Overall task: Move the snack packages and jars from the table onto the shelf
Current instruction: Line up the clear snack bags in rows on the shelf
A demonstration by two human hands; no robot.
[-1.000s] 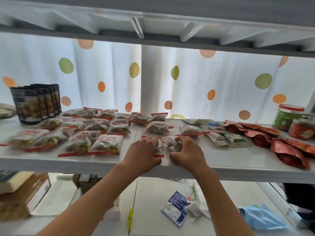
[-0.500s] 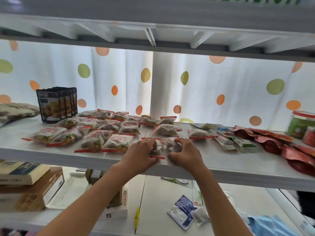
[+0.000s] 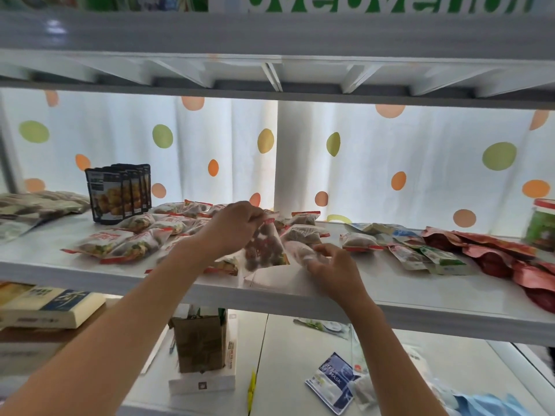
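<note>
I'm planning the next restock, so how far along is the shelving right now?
Mostly done: rows of clear snack packets, red pouches and a green jar already sit on the shelf. In hand: the left hand lifts one clear packet by its top; the right hand holds another. Left: setting these two down; few packets show below.

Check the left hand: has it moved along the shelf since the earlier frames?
Yes. The left hand has risen off the front edge of the shelf and gone back toward the rear packets, lifting a clear snack packet by its red top.
</note>
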